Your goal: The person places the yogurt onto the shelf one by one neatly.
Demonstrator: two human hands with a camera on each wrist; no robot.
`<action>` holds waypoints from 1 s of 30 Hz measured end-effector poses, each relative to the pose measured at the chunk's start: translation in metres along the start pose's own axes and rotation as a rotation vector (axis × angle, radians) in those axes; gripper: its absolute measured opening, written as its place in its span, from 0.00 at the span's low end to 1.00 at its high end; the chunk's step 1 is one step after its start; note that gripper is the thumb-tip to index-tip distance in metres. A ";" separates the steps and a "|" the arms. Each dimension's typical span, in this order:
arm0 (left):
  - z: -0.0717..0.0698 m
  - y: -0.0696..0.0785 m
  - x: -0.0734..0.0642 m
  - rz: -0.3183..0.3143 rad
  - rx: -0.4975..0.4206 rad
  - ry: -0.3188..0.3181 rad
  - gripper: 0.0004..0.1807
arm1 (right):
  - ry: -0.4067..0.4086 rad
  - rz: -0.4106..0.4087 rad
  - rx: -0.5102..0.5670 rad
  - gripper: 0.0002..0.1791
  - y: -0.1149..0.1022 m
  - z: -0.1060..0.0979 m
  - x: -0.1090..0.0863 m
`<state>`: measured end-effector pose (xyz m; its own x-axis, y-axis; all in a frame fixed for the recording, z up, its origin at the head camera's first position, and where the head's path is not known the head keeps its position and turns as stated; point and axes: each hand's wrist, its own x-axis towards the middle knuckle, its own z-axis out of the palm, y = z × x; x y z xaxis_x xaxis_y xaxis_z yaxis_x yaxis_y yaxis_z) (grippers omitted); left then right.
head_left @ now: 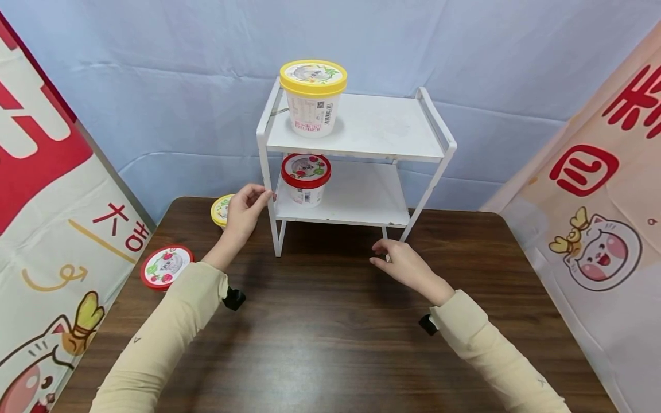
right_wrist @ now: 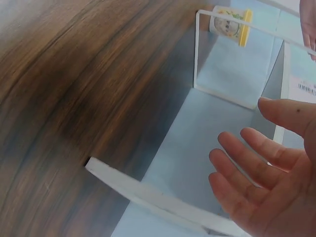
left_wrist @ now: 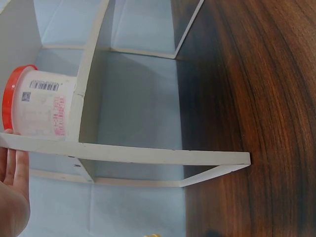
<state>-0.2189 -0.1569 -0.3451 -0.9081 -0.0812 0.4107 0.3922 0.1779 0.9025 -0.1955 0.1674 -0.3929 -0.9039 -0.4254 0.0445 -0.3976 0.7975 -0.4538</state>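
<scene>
A white two-tier rack stands on the table. On its lower shelf, towards the left, sits a tub with a red lid. My left hand is at the rack's left front post, with its fingertips reaching past the post near this tub. In the left wrist view the fingers look straight; whether they touch the post or the tub I cannot tell. My right hand hovers in front of the rack's right leg, holding nothing, its fingers loosely bent in the right wrist view. A yellow-lidded tub stands on the top shelf's left side.
Left of the rack, a second yellow-lidded tub is partly hidden behind my left hand. A second red-lidded tub stands by the left edge of the dark wooden table. Pale blue cloth hangs behind, with printed banners at both sides.
</scene>
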 end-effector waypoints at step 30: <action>-0.001 -0.001 -0.001 0.001 0.008 -0.006 0.10 | 0.479 -0.001 0.154 0.10 0.025 -0.020 -0.018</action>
<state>-0.2186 -0.1584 -0.3460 -0.9084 -0.0755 0.4111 0.3923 0.1855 0.9009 -0.1920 0.2035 -0.3872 -0.8889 -0.1530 0.4319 -0.4030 0.7095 -0.5781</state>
